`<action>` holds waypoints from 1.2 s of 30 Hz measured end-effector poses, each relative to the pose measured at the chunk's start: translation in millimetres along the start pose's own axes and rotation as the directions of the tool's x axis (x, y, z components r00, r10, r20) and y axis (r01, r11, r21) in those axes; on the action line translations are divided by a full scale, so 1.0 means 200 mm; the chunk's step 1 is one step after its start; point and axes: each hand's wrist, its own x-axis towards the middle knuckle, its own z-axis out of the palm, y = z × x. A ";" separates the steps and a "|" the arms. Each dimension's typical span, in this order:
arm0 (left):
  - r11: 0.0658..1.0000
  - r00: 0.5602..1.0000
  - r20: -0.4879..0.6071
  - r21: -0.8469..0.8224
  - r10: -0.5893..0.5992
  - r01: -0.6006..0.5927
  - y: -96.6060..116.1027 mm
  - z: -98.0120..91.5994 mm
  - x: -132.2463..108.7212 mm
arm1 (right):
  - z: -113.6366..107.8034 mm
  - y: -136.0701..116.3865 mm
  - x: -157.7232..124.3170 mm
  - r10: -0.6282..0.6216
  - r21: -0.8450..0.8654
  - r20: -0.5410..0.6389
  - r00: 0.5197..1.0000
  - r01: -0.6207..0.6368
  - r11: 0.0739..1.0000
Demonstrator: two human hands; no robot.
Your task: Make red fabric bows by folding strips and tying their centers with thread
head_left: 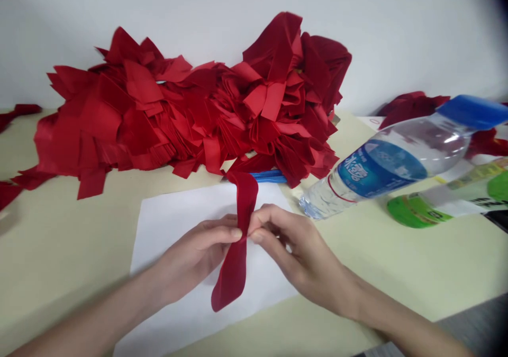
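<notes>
- Strip of red cloth sits in the lower middle of the frame, pinched at its waist, with one end standing up and the other hanging down over the sheet of white paper.
- The left hand comes in from the lower left; its fingers are closed on the strip from the left side.
- The right hand comes in from the lower right; its fingers grasp the same spot from the right, tips almost meeting the left thumb.
- The paper lies flat on the pale surface, beneath both hands.
- A big pile of red strips fills the upper middle of the frame, against the white wall.
- A blue object pokes out from under the pile's near edge, just above the strip; what it is cannot be told.
- A clear water bottle with a blue cap leans at the right, and a green-labelled bottle lies just beside it.
</notes>
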 end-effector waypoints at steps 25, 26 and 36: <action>0.952 0.979 -0.144 0.289 0.146 -0.100 -0.01 0.01 0.01 | 0.04 0.09 0.02 0.273 0.386 -0.043 0.961 -0.236 0.892; 0.952 0.981 -0.139 0.291 0.136 -0.091 -0.01 0.00 0.01 | 0.03 0.09 0.03 0.283 0.395 -0.020 0.959 -0.253 0.883; 0.946 0.989 -0.098 0.317 0.110 -0.074 0.01 -0.01 0.02 | 0.00 0.12 0.06 0.312 0.549 0.190 0.931 -0.364 0.752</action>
